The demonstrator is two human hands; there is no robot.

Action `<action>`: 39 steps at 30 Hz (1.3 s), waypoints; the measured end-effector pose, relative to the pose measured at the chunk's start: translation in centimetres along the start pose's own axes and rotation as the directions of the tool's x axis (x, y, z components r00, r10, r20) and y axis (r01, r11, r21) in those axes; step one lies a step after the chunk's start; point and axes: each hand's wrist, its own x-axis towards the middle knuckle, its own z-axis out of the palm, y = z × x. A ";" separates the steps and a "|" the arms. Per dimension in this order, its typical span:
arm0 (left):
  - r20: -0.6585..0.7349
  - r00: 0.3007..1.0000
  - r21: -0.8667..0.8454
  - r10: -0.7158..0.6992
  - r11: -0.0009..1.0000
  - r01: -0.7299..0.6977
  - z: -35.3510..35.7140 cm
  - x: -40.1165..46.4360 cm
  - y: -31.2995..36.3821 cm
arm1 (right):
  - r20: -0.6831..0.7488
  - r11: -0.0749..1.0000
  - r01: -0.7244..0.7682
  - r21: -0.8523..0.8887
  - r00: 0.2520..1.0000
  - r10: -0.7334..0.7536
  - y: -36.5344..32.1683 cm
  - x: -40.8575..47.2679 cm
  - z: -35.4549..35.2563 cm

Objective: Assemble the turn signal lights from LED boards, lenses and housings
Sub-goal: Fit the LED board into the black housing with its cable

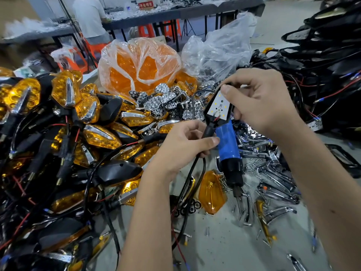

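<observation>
A red sign (146,5) with white Chinese characters stands on the far table at the top of the frame; the characters are too blurred to read surely. At centre frame the left hand (182,145) curls its fingers round the stem of a black housing (212,125) and grips it. The right hand (259,102) pinches the housing's upper end, thumb pressed on the white LED board (219,104) seated inside. A blue screwdriver (228,151) lies on the counter (224,245) just behind. Finished amber lights (66,122) pile at left; a bag of orange lenses (139,65) sits above centre.
</observation>
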 end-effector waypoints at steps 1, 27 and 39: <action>0.003 1.000 0.002 0.001 1.000 -0.001 0.0 0.0 0.0 | 0.007 1.000 0.005 -0.009 1.000 -0.005 -0.1 0.0 0.1; -0.082 0.992 -0.273 0.093 0.955 -0.112 0.5 0.4 0.5 | 0.237 0.998 -0.055 0.004 0.970 0.052 0.4 -0.3 0.6; 0.006 0.995 -0.183 0.101 0.978 -0.099 2.3 0.1 1.0 | 0.291 0.989 -0.147 -0.003 0.946 0.141 1.3 -0.6 1.9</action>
